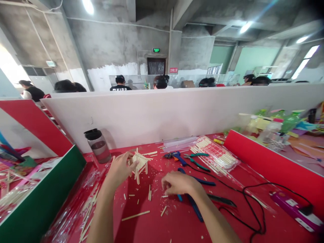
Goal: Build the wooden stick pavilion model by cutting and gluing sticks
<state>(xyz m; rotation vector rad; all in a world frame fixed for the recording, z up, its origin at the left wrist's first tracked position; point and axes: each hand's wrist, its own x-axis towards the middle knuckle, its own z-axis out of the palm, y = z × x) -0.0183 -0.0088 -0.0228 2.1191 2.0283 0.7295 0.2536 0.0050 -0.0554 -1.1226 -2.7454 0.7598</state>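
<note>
My left hand [124, 168] is closed around the left side of a small stick pavilion [142, 162], thumb against its roof. The model stands on thin legs and has a sloping roof of pale sticks; my fingers hide its left part. Over the table to the right, my right hand [178, 183] has its fingers curled down and pressed together, and what lies in them, if anything, is hidden. A short stick piece [165, 196] lies just below those fingertips. Between my arms are more cut sticks [150, 193] and a longer stick [136, 216].
Near my right hand lie blue-handled pliers [194, 207], green-handled pliers [199, 162], a blue glue gun [177, 156] and a black cutter [221, 200]. A bottle [98, 146] stands behind my left hand. Stick packs [215, 153], a black cord and a purple power strip [295, 209] lie right.
</note>
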